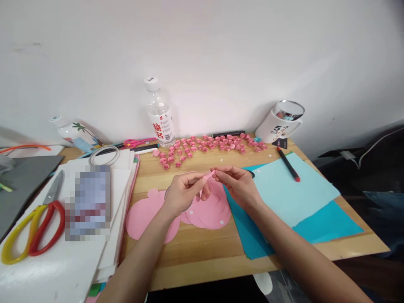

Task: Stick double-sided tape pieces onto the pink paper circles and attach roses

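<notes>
Between my two hands is a small strip of pink paper (208, 175), pinched at both ends above the table. My left hand (186, 191) grips one end with thumb and forefinger, its other fingers curled. The fingertips of my right hand (238, 182) are closed on the far end. Below them lie pink paper circles (210, 210), several stacked and overlapping, with small white squares on top. Another pink paper shape (148, 216) with rounded lobes lies to the left. Many small rolled pink paper roses (189, 149) are spread along the back of the table.
A water bottle (159, 118) and a white mug (277, 122) stand by the wall. Blue paper sheets (290, 189) with a black marker (288, 165) lie right. Paper stacks (116, 202) on the left carry scissors (47, 223) and a tape roll (104, 156).
</notes>
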`<state>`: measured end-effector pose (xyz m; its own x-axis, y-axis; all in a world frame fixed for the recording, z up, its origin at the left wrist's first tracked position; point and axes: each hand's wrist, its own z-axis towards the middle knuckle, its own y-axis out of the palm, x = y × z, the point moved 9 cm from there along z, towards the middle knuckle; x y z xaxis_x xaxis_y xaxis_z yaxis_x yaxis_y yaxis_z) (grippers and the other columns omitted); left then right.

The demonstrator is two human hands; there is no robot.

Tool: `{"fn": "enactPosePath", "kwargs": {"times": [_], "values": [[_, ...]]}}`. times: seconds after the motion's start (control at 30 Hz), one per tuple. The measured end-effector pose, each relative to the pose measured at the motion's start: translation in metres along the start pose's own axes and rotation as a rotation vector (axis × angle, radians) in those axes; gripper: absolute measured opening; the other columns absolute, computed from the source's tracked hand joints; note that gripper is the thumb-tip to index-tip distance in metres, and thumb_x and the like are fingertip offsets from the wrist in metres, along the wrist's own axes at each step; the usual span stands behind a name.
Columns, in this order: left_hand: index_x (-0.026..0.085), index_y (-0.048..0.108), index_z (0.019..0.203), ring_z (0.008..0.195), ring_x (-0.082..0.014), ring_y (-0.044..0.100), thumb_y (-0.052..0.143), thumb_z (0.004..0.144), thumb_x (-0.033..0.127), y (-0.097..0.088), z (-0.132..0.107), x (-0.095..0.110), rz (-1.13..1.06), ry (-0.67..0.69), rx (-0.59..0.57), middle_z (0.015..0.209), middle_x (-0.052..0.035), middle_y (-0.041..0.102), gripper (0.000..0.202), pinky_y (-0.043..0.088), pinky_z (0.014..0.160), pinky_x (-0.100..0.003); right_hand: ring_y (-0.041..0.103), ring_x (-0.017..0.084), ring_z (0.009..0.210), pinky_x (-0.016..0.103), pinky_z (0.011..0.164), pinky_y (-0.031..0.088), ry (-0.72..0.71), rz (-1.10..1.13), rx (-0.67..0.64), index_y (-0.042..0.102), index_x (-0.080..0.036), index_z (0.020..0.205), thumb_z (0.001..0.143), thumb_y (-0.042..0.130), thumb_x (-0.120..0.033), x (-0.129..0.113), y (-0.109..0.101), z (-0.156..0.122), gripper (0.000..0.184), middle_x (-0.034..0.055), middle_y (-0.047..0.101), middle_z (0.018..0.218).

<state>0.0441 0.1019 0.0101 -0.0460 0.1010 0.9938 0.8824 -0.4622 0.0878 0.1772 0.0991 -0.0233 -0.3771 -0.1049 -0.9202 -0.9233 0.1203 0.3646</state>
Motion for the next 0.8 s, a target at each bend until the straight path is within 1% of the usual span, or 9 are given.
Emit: {"fn": "enactPosePath", "kwargs": {"times": [0.1,0.23,0.4,0.6,0.7,0.8], "values": [[0.01,0.067,0.099,0.049,-0.0105,0.052,0.058,0.082,0.03,-0.0002,0.0002,-0.0004,0.0,-0.003,0.007,0.057,-0.0013,0.058,0.029,0.044,0.053,-0.027,0.061,0.011,0.064,0.026,0.069,0.05,0.0,0.003,0.017,0.072,-0.02,0.073,0.06,0.08,-0.027,-0.0001,-0.0016,-0.0001,0.017,0.0013,0.071,0.072],[0.009,0.068,0.093,0.049,-0.0109,0.052,0.058,0.082,0.03,-0.0003,-0.0002,-0.0002,-0.001,-0.002,0.01,0.057,-0.0022,0.059,0.026,0.043,0.051,-0.027,0.058,0.009,0.059,0.024,0.064,0.048,-0.008,0.009,0.027,0.07,-0.02,0.069,0.059,0.08,-0.025,-0.0021,-0.0012,-0.001,0.016,-0.0017,0.067,0.066],[0.01,0.068,0.099,0.048,-0.0104,0.051,0.062,0.078,0.031,-0.0017,-0.0009,-0.0001,-0.003,-0.018,0.029,0.055,-0.0007,0.058,0.03,0.042,0.049,-0.027,0.054,0.008,0.056,0.022,0.059,0.045,-0.035,0.002,0.032,0.068,-0.02,0.067,0.059,0.08,-0.023,-0.0044,-0.0019,-0.0009,0.015,-0.0037,0.063,0.062],[0.011,0.068,0.098,0.048,-0.0102,0.051,0.061,0.079,0.032,-0.0031,-0.0002,-0.0031,-0.014,-0.016,0.03,0.056,-0.0012,0.06,0.029,0.042,0.05,-0.026,0.058,0.01,0.064,0.023,0.065,0.046,-0.027,-0.007,0.045,0.07,-0.021,0.072,0.059,0.08,-0.026,-0.0018,-0.0054,-0.0002,0.017,-0.0021,0.066,0.069],[0.011,0.069,0.092,0.048,-0.0102,0.052,0.06,0.08,0.031,-0.0041,0.0003,-0.0067,-0.008,-0.015,0.026,0.058,-0.002,0.061,0.025,0.042,0.05,-0.026,0.06,0.012,0.068,0.026,0.07,0.048,-0.006,-0.014,0.028,0.072,-0.021,0.077,0.062,0.079,-0.029,0.0,-0.0037,-0.0003,0.019,0.0,0.068,0.074],[0.011,0.069,0.09,0.049,-0.0103,0.052,0.06,0.08,0.031,-0.0054,0.0007,-0.0075,-0.007,-0.008,0.035,0.059,-0.0022,0.062,0.024,0.043,0.051,-0.027,0.061,0.012,0.07,0.027,0.073,0.048,-0.006,-0.026,-0.003,0.073,-0.021,0.081,0.065,0.077,-0.03,0.0002,-0.001,-0.0001,0.019,0.0029,0.071,0.081]]}}
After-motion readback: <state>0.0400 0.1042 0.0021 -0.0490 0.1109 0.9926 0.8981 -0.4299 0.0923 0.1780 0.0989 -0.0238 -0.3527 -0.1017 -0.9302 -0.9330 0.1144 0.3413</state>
